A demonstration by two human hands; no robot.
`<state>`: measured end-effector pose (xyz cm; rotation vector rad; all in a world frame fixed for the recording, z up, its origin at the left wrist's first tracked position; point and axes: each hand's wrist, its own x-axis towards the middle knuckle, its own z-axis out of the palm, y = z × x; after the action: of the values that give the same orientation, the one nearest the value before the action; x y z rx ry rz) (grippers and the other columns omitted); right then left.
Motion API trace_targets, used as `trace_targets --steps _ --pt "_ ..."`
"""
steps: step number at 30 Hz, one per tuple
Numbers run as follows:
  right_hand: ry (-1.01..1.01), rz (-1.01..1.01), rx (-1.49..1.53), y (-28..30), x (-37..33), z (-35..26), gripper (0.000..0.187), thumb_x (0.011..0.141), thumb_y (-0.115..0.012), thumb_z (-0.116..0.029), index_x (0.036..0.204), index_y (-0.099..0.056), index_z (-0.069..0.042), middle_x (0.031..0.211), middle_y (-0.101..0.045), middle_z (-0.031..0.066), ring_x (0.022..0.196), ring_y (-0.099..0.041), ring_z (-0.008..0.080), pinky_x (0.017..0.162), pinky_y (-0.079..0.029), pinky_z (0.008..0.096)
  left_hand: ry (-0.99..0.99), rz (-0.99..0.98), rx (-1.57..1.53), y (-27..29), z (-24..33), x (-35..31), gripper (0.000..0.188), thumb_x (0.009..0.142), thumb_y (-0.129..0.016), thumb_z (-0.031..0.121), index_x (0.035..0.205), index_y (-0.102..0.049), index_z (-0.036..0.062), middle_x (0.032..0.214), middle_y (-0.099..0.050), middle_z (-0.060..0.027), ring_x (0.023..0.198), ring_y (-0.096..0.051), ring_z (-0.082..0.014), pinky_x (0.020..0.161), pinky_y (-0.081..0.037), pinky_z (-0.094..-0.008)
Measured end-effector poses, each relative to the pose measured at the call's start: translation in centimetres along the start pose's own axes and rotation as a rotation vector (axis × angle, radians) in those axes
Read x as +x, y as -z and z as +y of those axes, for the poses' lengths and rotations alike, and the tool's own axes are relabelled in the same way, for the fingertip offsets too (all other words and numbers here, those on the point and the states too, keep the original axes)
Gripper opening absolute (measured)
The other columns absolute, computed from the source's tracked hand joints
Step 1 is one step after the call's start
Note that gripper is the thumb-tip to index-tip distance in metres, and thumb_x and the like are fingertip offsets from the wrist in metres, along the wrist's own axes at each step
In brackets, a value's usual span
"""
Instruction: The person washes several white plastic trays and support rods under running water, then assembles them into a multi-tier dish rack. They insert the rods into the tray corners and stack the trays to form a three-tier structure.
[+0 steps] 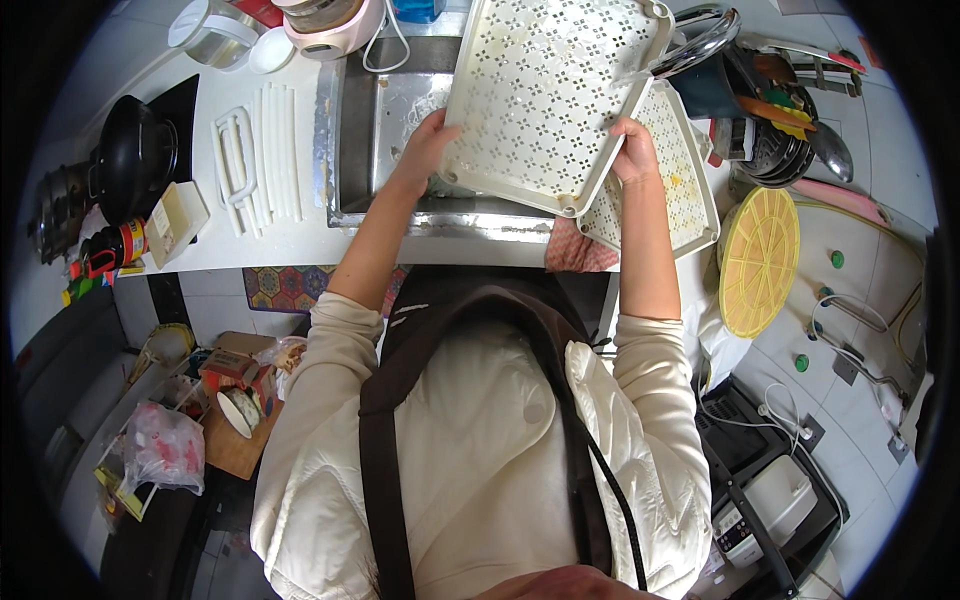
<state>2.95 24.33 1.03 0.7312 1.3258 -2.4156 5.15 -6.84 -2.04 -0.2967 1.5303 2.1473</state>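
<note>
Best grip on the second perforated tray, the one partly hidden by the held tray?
Probably the near end of the raised right rim of the second tray, coming from the right: that edge shows uncovered, while the held tray hides its left part from above.

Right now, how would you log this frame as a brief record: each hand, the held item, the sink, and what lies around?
Left hand: gripping the left edge of a white perforated tray
Right hand: gripping the same tray's right edge
Held tray: raised over the sink, hiding part of it
Second perforated tray: to the right, partly hidden by the held one
Reddish cloth: near the counter's front edge
Left of sink: white bars on the counter
</note>
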Motion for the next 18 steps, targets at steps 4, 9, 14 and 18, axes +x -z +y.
trace_targets --steps 4,9,14,18 --pt "0.016 0.083 -0.023 -0.1 -0.1 0.8 0.032 0.059 -0.053 0.004 0.091 -0.049 -0.001 0.077 -0.052 0.0063 0.071 -0.053 0.0197 0.07 -0.05 0.0336 0.014 0.037 0.057 0.1 -1.0 0.2 0.039 0.089 -0.051 0.016 0.124 -0.049 -0.0003 0.113 -0.058 -0.0065 0.103 -0.054 -0.0143 0.092 -0.04 -0.0283" --pt "-0.013 0.101 -0.007 -0.2 -1.1 3.2 0.028 0.061 -0.054 0.002 0.088 -0.05 -0.001 0.079 -0.053 0.0075 0.074 -0.053 0.0208 0.072 -0.049 0.0332 -0.052 0.134 0.129 0.7 -2.3 0.9 0.041 0.088 -0.055 0.022 0.119 -0.051 -0.0051 0.106 -0.062 -0.0091 0.095 -0.058 -0.0162 0.085 -0.044 -0.0295" --pt "-0.1 0.052 0.1 -0.6 -1.8 7.0 0.027 0.071 -0.057 -0.006 0.096 -0.051 0.0 0.093 -0.058 0.0126 0.084 -0.058 0.0255 0.083 -0.049 0.0381 -0.152 0.255 0.74 1.9 -0.2 2.5 0.05 0.087 -0.053 0.043 0.113 -0.057 -0.0001 0.1 -0.065 -0.0165 0.093 -0.062 -0.0269 0.082 -0.046 -0.0356" --pt "-0.26 0.102 -0.16 -0.1 -2.0 9.7 0.023 0.082 -0.054 -0.013 0.103 -0.055 -0.004 0.092 -0.062 0.0061 0.081 -0.062 0.016 0.07 -0.052 0.0325 -0.191 0.332 1.001 1.5 3.6 2.5 0.055 0.085 -0.049 0.055 0.112 -0.06 0.0078 0.101 -0.065 -0.017 0.095 -0.061 -0.0323 0.081 -0.046 -0.039"
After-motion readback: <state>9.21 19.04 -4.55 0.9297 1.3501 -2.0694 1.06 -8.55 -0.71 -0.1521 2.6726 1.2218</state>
